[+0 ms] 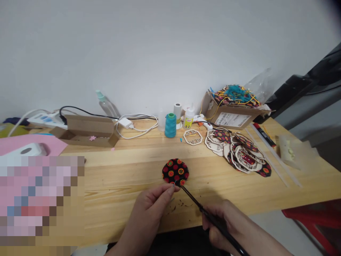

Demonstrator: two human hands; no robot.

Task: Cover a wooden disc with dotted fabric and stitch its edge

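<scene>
A round black fabric piece [175, 171] with red, orange and green flower prints lies in front of my hands. The thumb and fingertips of my left hand [157, 201] are pinched at its near edge, on a short bit of blue thread [174, 184]. Fingers of my right hand [226, 222] wrap round a long black scissor-like tool [213, 218] with narrow jaws. Its tip reaches the fabric's near edge, just right of my left fingertips. Whether the tip touches the thread, I cannot tell. Small dark scraps [182, 203] lie on the wood between my hands.
Behind the fabric stand a teal thread spool [170, 126] and a glue bottle [189, 118]. Wooden lattice frames and printed fabric pieces [239, 151] are heaped at right, before a full cardboard box [229, 115]. An open carton [89, 131] sits at left.
</scene>
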